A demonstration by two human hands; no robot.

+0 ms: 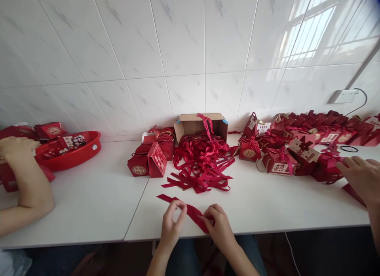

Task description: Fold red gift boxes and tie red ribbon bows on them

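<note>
Close to the table's front edge, a red ribbon point(194, 215) stretches between my two hands. My left hand point(174, 220) pinches it with thumb and forefinger, and a loose end sticks out to the left. My right hand point(216, 225) has its fingers curled around the other part, which is partly hidden by them. Just beyond my hands lies a heap of loose red ribbons point(202, 165), spilling from an open cardboard box point(190, 127) on its side against the wall.
Red gift boxes point(148, 163) stand left of the heap, and many more gift boxes point(280, 161) crowd the right. A red plastic basin point(86, 151) sits at the left. Co-workers' arms reach in at left point(32, 193) and right point(363, 181). A tiled wall bounds the back.
</note>
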